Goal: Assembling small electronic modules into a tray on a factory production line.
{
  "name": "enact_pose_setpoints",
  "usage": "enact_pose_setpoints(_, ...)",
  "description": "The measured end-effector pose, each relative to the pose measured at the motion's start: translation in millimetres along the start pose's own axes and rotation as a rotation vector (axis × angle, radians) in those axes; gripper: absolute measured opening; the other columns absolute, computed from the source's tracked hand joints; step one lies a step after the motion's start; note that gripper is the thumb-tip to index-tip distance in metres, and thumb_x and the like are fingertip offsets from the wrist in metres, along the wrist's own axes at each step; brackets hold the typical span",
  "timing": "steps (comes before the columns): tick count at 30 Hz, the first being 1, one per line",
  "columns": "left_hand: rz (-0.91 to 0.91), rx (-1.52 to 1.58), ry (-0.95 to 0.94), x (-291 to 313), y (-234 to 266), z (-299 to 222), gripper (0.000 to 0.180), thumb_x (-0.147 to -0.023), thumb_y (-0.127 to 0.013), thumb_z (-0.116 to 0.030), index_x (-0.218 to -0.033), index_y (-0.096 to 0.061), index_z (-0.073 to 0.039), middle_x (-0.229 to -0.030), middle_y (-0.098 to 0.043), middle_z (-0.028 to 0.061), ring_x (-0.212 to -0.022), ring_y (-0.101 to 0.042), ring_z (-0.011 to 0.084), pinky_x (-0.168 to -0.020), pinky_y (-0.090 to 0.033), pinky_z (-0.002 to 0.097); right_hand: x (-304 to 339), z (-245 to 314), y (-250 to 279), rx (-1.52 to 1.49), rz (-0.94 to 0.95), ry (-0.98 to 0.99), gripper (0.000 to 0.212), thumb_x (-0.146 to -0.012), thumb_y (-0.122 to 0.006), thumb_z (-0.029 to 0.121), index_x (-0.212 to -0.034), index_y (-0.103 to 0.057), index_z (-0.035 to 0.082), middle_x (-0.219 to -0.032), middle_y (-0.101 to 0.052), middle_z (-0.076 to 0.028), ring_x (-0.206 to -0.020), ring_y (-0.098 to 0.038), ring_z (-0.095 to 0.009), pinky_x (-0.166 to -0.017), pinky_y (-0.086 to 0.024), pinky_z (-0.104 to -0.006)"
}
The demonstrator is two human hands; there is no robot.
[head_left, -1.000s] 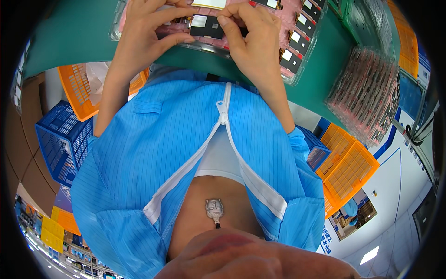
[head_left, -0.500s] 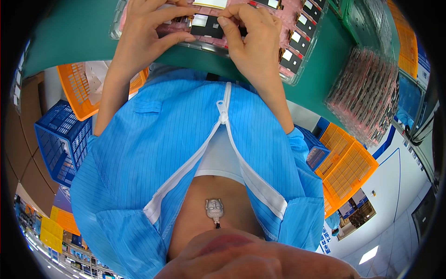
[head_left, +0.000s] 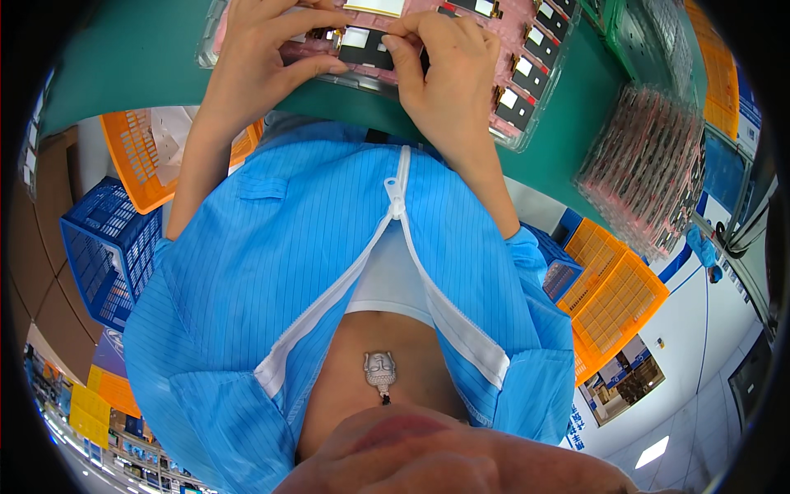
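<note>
A clear-edged tray [head_left: 520, 142] with pink lining lies on the green table and holds several flat black modules with white patches. At its near side, one black module [head_left: 372, 54] lies between my two hands. My left hand [head_left: 267, 53] has its thumb at the near edge of this module and its index finger at the far edge, steadying its left end. My right hand [head_left: 451, 66] closes thumb and index finger at the right end of the same module. Whether a thin film is in that pinch is too small to tell.
A tall stack of similar trays [head_left: 646, 169] stands at the right on the green table [head_left: 568, 123]. Orange baskets [head_left: 621, 300] and blue baskets [head_left: 111, 251] flank me below table level. A green rack [head_left: 634, 41] is at the far right.
My right hand has shifted slightly at the module's right end, its thumb and wrist a little to the left. My left hand stays put. A blue shape has appeared in the right background.
</note>
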State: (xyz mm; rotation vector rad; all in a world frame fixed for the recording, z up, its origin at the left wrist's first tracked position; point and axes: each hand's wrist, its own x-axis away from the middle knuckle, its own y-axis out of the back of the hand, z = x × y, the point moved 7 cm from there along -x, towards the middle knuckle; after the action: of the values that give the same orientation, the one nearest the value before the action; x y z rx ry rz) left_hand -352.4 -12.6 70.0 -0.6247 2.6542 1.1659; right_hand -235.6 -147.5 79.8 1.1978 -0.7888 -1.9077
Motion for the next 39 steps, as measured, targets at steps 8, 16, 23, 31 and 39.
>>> enact_pose_setpoints(8,0.003,0.009,0.000,0,0,-2,0.045,-0.067,-0.089,-0.022,-0.108,-0.076,-0.008,-0.111,-0.065,0.0059,-0.105,-0.051,0.0268,-0.095,-0.040,0.0407,4,-2,-4,0.014,0.028,-0.044,0.008,-0.087,-0.075,0.014,-0.093,-0.071,0.013,-0.080,-0.064,0.000,-0.081,-0.056,-0.021,-0.084,-0.035,-0.0400)
enact_pose_setpoints(16,-0.014,-0.003,-0.029,0,0,-2,0.046,-0.066,-0.090,-0.021,-0.108,-0.076,-0.008,-0.113,-0.064,0.0059,-0.106,-0.051,0.0274,-0.095,-0.040,0.0408,4,5,-2,0.173,-0.055,0.062,0.009,-0.085,-0.077,0.018,-0.092,-0.072,0.016,-0.087,-0.066,0.000,-0.088,-0.057,-0.023,-0.084,-0.035,-0.0416)
enact_pose_setpoints(23,-0.057,-0.105,-0.193,-1,1,0,0.052,-0.070,-0.088,-0.019,-0.120,-0.076,-0.016,-0.122,-0.066,0.0022,-0.118,-0.053,0.0268,-0.099,-0.045,0.0387,-8,9,16,0.175,-0.089,-0.020,0.016,-0.081,-0.080,0.022,-0.091,-0.071,0.014,-0.091,-0.063,-0.002,-0.094,-0.054,-0.025,-0.083,-0.035,-0.0438)
enact_pose_setpoints(31,-0.084,-0.057,-0.140,-9,19,2,0.056,-0.063,-0.089,-0.019,-0.117,-0.075,-0.016,-0.118,-0.065,0.0009,-0.115,-0.053,0.0286,-0.101,-0.040,0.0434,-87,-29,46,-0.020,-0.014,0.142,0.014,-0.090,-0.073,0.019,-0.089,-0.074,0.006,-0.088,-0.066,-0.007,-0.085,-0.058,-0.031,-0.079,-0.046,-0.0420)
enact_pose_setpoints(39,-0.223,-0.116,-0.111,-121,87,55,0.024,-0.071,-0.085,-0.014,-0.093,-0.076,-0.007,-0.101,-0.067,0.0099,-0.096,-0.061,0.0295,-0.086,-0.047,0.0401,-224,-237,-26,0.143,0.059,-0.026,0.024,-0.095,-0.059,0.021,-0.104,-0.077,0.008,-0.106,-0.073,-0.020,-0.101,-0.068,-0.040,-0.086,-0.054,-0.0481)
